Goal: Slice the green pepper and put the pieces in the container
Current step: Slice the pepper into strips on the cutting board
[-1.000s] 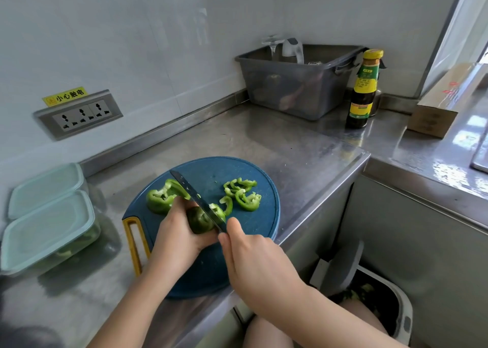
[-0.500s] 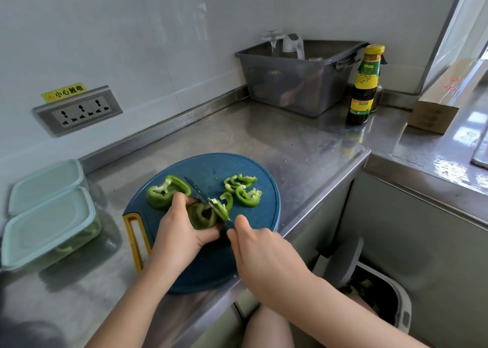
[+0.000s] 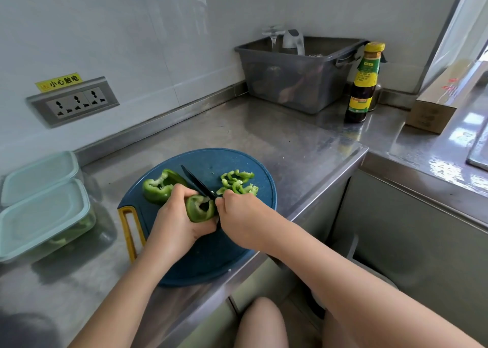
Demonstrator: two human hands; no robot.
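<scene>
On the round blue cutting board (image 3: 227, 252) my left hand (image 3: 175, 219) grips a green pepper half (image 3: 199, 209), its hollow side facing me. My right hand (image 3: 241, 217) holds a black knife (image 3: 196, 181) by its hidden handle, the blade angled up and left against the pepper half. Another pepper half (image 3: 158, 186) lies on the board's left part. Several cut green slices (image 3: 237, 181) are heaped on the board's right part. Two lidded clear containers stand at the left; the near container (image 3: 42, 215) has green pieces inside, the far container (image 3: 39, 174) is behind it.
A grey plastic tub (image 3: 295, 75) stands in the back corner, a dark sauce bottle (image 3: 363, 83) to its right, and a cardboard box (image 3: 443, 97) farther right. A wall socket strip (image 3: 72, 102) is on the left wall. The steel counter's front edge (image 3: 317, 202) runs just right of the board.
The left hand has turned the pepper half so its hollow faces me. The knife has shifted back and the right hand has come closer to the left. The camera view has moved slightly.
</scene>
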